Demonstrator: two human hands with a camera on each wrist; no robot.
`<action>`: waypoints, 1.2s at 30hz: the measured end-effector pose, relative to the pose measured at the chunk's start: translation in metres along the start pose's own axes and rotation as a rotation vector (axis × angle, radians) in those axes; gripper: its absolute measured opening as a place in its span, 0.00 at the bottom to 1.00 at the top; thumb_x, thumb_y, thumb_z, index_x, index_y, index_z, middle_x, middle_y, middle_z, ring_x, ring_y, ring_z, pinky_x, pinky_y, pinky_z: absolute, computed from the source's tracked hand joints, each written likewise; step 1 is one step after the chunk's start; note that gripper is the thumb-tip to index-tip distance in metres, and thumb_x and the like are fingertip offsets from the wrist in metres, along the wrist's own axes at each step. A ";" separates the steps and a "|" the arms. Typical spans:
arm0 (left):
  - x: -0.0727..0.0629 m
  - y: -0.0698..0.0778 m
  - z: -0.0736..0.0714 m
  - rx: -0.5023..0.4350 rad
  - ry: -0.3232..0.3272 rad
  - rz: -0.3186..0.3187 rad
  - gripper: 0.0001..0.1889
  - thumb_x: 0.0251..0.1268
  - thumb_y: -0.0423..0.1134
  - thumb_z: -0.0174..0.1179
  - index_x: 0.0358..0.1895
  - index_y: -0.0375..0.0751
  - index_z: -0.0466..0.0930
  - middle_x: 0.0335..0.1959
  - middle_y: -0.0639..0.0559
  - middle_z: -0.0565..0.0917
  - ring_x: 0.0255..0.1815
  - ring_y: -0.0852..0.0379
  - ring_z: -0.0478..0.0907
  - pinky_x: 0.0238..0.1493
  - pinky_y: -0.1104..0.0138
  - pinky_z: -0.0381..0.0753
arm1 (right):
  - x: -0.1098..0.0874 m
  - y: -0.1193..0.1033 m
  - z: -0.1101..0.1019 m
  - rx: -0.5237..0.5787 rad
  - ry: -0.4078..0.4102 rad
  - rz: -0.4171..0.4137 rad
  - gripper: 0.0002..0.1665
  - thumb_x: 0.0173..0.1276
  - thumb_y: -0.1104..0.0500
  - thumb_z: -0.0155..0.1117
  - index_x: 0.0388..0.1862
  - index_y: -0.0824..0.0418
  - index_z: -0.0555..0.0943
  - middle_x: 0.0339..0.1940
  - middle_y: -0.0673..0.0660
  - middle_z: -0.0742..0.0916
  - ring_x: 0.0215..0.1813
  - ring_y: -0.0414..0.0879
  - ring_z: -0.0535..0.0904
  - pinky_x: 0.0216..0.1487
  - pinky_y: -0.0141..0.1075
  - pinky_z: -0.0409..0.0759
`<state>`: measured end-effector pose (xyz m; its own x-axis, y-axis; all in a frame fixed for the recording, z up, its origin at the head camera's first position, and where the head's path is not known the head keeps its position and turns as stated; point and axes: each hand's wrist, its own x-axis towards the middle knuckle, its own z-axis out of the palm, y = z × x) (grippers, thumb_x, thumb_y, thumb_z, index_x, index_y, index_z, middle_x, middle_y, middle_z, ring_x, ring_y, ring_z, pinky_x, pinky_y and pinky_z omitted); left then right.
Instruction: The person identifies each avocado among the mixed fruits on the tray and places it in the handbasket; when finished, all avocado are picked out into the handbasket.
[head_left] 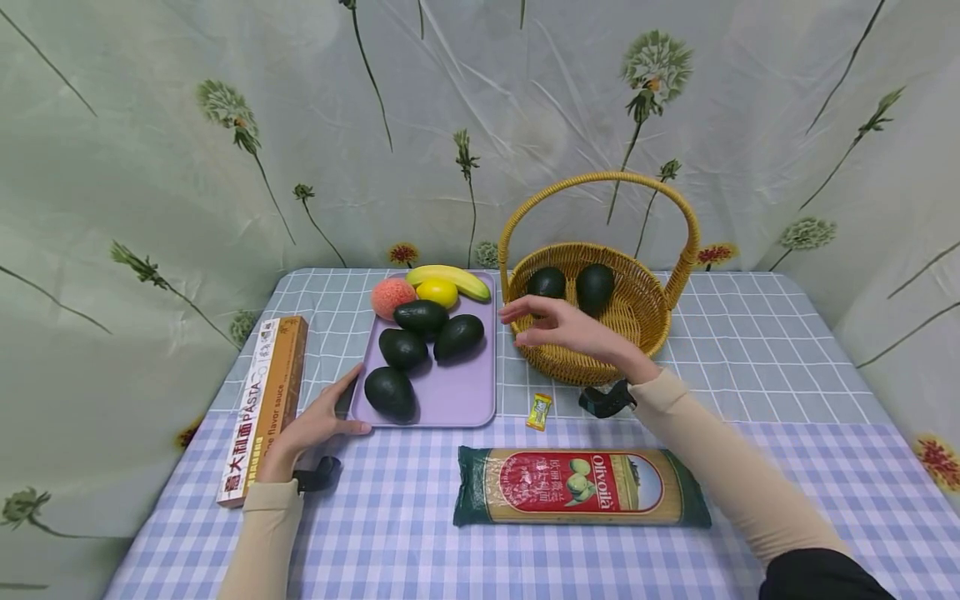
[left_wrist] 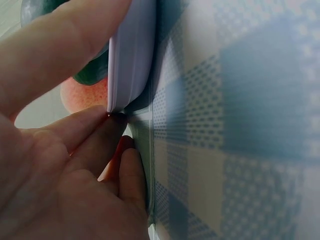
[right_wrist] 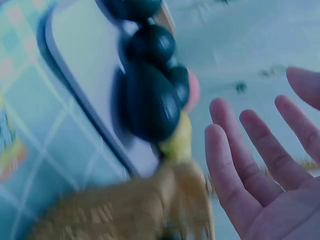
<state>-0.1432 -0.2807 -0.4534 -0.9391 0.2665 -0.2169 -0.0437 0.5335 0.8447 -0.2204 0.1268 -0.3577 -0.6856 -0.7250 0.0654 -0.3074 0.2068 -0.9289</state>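
Note:
A lilac tray point(head_left: 459, 407) carries several dark green avocados point(head_left: 390, 393), a pink peach-like fruit point(head_left: 392, 297), a yellow lemon point(head_left: 438, 292) and a banana point(head_left: 450, 278). At the tray's left edge is my left hand point(head_left: 318, 423), fairly straight fingers touching the rim; the left wrist view shows fingertips against the tray wall point(left_wrist: 131, 60). My right hand point(head_left: 566, 327) hovers over the left side of a wicker basket point(head_left: 633, 325), holding nothing. Two avocados point(head_left: 595, 288) lie inside the basket, one partly hidden by that hand. In the right wrist view its fingers point(right_wrist: 265, 170) are spread.
A pasta box point(head_left: 262, 408) lies left of the tray. In front, a bag of spaghetti point(head_left: 581, 487) lies crosswise on the checked cloth. A small yellow packet point(head_left: 538, 412) sits between tray and basket. The tall basket handle point(head_left: 600, 177) arches above the basket.

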 end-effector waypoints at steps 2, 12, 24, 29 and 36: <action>0.000 0.000 0.000 0.001 0.000 0.002 0.56 0.47 0.34 0.73 0.76 0.38 0.43 0.75 0.31 0.43 0.74 0.32 0.35 0.67 0.38 0.37 | 0.009 -0.002 0.014 -0.025 -0.061 -0.021 0.26 0.68 0.64 0.60 0.65 0.66 0.70 0.61 0.65 0.76 0.54 0.53 0.77 0.55 0.42 0.76; 0.001 0.001 0.000 0.008 0.001 -0.018 0.56 0.47 0.35 0.73 0.77 0.40 0.43 0.75 0.32 0.43 0.74 0.32 0.35 0.67 0.37 0.37 | 0.053 -0.004 0.070 -0.087 -0.268 -0.120 0.30 0.66 0.67 0.61 0.67 0.67 0.68 0.66 0.62 0.72 0.56 0.51 0.76 0.55 0.37 0.76; 0.001 0.002 -0.001 0.009 -0.001 -0.021 0.57 0.47 0.35 0.73 0.77 0.38 0.42 0.75 0.30 0.44 0.73 0.31 0.37 0.66 0.36 0.39 | 0.094 0.001 0.112 -0.221 -0.399 -0.175 0.40 0.64 0.62 0.66 0.73 0.62 0.61 0.74 0.60 0.61 0.66 0.51 0.63 0.54 0.38 0.76; 0.001 0.001 0.000 0.012 0.001 -0.011 0.56 0.47 0.35 0.73 0.77 0.39 0.42 0.75 0.30 0.44 0.74 0.31 0.37 0.67 0.37 0.39 | 0.102 -0.001 0.121 -0.368 -0.416 -0.120 0.42 0.64 0.57 0.66 0.75 0.55 0.59 0.76 0.60 0.58 0.68 0.48 0.61 0.59 0.38 0.71; 0.001 0.000 0.000 0.030 -0.001 -0.017 0.56 0.48 0.38 0.73 0.77 0.39 0.42 0.74 0.29 0.44 0.73 0.29 0.38 0.65 0.34 0.40 | 0.112 0.001 0.134 -0.532 -0.430 -0.061 0.41 0.64 0.52 0.67 0.74 0.48 0.61 0.77 0.56 0.56 0.74 0.50 0.54 0.68 0.46 0.60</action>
<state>-0.1438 -0.2801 -0.4534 -0.9380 0.2581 -0.2316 -0.0493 0.5620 0.8257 -0.2096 -0.0424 -0.3998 -0.3679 -0.9192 -0.1406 -0.6947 0.3722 -0.6155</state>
